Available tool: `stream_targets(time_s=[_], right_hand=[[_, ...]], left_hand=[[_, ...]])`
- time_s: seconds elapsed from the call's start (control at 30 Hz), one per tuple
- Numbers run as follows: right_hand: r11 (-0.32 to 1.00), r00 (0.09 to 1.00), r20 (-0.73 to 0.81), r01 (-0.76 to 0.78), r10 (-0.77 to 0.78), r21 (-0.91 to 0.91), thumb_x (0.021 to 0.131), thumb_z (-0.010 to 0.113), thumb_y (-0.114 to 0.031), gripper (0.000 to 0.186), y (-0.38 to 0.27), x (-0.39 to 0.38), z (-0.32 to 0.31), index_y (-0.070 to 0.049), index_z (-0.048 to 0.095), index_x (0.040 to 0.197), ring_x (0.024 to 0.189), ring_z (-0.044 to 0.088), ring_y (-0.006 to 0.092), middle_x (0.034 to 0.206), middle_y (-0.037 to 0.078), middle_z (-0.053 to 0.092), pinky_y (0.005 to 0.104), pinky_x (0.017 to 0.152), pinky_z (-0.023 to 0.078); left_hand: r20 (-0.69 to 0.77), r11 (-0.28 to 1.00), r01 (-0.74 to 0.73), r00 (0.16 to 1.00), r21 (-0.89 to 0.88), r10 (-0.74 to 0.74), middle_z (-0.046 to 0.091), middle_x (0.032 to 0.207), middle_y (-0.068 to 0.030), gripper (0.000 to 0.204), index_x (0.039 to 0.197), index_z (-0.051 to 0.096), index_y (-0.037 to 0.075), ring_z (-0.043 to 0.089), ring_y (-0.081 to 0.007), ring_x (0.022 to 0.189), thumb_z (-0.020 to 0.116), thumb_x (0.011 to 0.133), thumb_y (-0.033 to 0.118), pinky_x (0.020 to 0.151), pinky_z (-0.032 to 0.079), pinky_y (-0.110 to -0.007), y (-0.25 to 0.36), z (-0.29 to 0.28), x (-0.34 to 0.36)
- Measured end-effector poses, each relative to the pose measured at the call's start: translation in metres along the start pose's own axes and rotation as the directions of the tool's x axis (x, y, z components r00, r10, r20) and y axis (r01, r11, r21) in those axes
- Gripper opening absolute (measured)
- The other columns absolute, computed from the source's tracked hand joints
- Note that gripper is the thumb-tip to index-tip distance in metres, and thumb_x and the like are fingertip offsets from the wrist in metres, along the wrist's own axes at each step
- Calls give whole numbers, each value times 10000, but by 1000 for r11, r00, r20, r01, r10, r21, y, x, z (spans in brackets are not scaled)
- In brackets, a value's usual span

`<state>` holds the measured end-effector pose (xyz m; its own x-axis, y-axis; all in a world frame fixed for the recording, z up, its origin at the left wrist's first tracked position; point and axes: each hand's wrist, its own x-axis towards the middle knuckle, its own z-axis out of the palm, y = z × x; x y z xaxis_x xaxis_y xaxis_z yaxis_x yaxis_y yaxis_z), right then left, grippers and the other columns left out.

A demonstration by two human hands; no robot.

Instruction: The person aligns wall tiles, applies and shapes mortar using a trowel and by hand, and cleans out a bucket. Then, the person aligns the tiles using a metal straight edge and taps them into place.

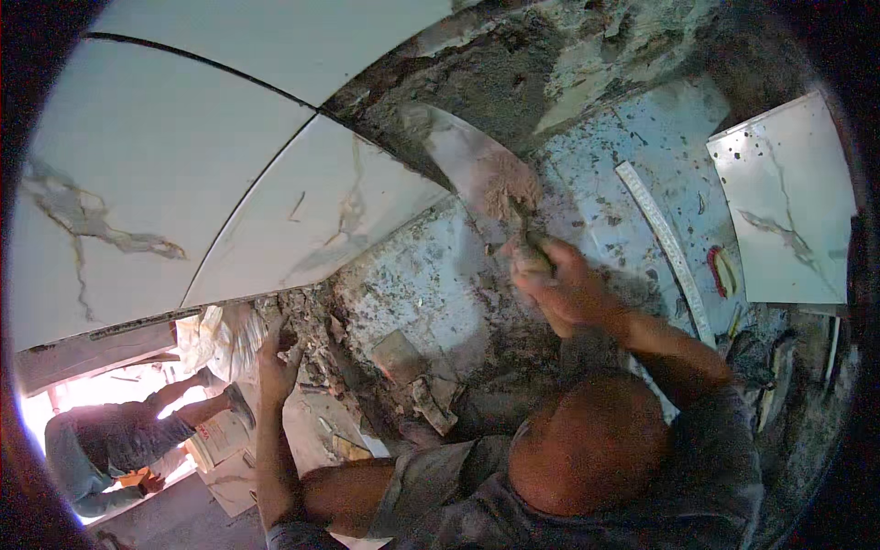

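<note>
Reddish print (210,428) marks a carton (218,444); our right hand (573,286) grasps a trowel (474,162); how our left hand (274,363), by rubble (318,359), grips, we cannot tell.

White tiles (160,170) bear brown-and-grey marble veining.

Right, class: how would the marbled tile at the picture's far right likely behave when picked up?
The tile would probably stay stiff, since it looks like a flat, rigid slab. Its glossy face could feel slippery. Being broad with a fairly thin visible edge, it may be awkward to hold and chip at the corners.
</note>
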<state>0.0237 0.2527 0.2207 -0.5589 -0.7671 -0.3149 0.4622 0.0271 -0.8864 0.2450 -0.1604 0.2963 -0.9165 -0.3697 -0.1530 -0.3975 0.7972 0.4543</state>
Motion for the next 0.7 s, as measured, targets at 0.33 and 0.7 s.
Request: stream_targets(time_s=[0.33,0.7], right_hand=[[787,780,-326,318,-534,-528,781,685,-238,351,130,135,55,3,494,949,714,572,301,779,155,546,391,620,456],[662,806,-212,269,-552,-700,862,587,-239,367,155,125,54,16,448,1086,687,576,325,793,157,555,410,659,478]], left_hand=[[12,994,95,995,-55,-95,603,889,-82,549,1295,441,59,575,-157,775,639,784,22,722,476,-290,11,-6,-5],[3,990,141,990,19,-141,610,892,-99,498,1281,445,43,584,-174,798,628,820,89,736,480,-296,-5,-4,-5]])
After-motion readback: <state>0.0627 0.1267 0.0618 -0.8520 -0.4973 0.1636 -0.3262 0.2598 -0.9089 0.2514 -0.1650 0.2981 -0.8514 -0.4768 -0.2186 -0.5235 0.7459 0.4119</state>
